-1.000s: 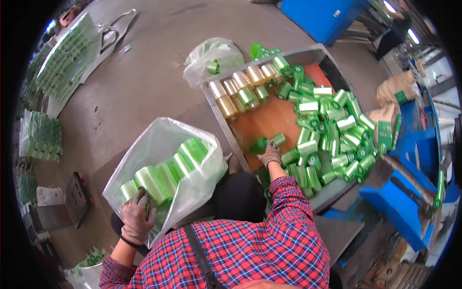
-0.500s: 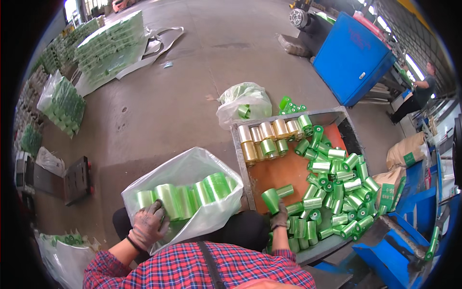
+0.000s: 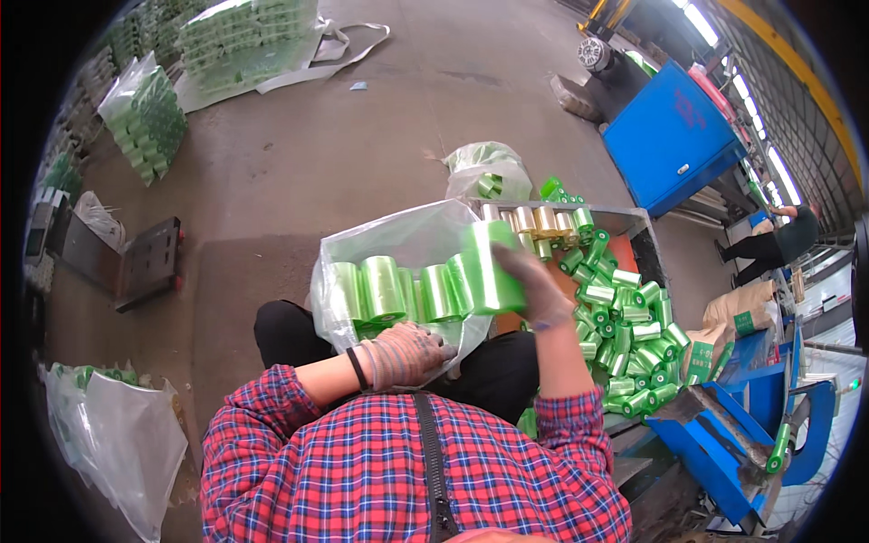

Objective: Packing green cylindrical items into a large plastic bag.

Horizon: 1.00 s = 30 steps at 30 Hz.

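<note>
My right hand [image 3: 541, 288], in a worn glove and blurred by motion, holds a green film roll [image 3: 490, 270] at the right side of the clear plastic bag [image 3: 398, 228]. Several light-green film rolls [image 3: 381, 288] stand side by side inside that bag, which rests open at my lap. At the bag's near edge, my gloved left hand [image 3: 405, 354] is closed on the plastic, its fingertips partly hidden. Beyond my right arm, a shallow box [image 3: 648, 237] holds a loose heap of small green rolls [image 3: 625, 312] and gold-toned rolls [image 3: 545, 220] along its far side.
Past the box sits another filled plastic bag [image 3: 493, 167]. A blue cabinet [image 3: 670, 136] stands far right, with a person [image 3: 786, 240] beyond it. Paper sacks [image 3: 738, 308] and blue metal machinery [image 3: 715, 443] flank the box. At left are a platform scale [image 3: 149, 267] and a white bag [image 3: 118, 443].
My right hand has brought the green roll from the box up and left to the bag. My left hand has moved from the rolls to the bag's near edge. The view has shifted.
</note>
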Motion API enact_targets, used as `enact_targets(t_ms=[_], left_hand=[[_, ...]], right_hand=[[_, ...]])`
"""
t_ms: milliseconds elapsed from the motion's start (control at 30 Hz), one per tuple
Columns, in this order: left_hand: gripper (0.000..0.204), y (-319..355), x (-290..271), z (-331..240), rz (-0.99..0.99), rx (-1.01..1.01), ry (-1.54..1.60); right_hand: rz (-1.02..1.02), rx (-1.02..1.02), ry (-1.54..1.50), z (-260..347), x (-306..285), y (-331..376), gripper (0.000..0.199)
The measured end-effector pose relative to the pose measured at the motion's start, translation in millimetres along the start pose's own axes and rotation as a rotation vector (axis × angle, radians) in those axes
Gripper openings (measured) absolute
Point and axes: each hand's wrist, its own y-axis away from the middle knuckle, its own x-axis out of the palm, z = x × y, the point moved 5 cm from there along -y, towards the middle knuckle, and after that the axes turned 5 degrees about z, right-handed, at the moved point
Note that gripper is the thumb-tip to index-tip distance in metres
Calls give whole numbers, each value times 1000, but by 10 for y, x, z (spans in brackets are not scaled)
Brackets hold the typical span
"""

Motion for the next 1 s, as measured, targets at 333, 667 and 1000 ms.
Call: enact_targets(t_ms=[333,667,1000], left_hand=[[64,206,-277,506,-304,-250,-27],[103,-400,-278,888,-240,-405,-36],[58,1274,-627,714,-1133,-693,-212]], right_hand=[[-272,196,1465,-433,-28,-672,60],[-359,374,1275,-714,-210,-622,84],[-689,-452,1387,214,-286,522,58]])
